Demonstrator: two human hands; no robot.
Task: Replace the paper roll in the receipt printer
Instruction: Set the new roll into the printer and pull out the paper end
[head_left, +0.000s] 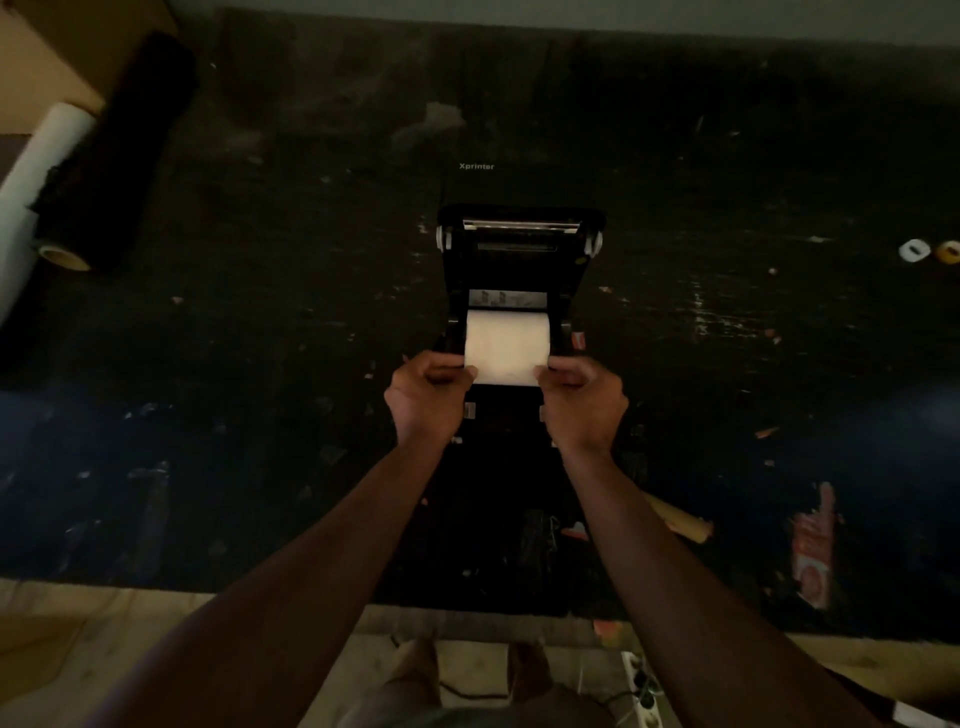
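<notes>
White paper roll (506, 338) sits in open black receipt printer (519, 249), 12 o'clock of me. My left hand (426, 389) and right hand (584, 397) pinch its leading edge; I pull evenly, squarely.

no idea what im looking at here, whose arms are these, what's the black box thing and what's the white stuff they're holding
The picture comes from a camera worn on a person's head, looking forward and down, so the two arms reaching in from the bottom are that person's own. The black box is a receipt printer with its lid swung open away from the person, standing on a dark, scuffed table. The white thing is a paper roll sitting in the printer's open bay. The left hand and the right hand each pinch a near corner of the paper's loose end. Off to the side lie a big white roll and a black roll at the left, and two small rings at the far right.
</notes>
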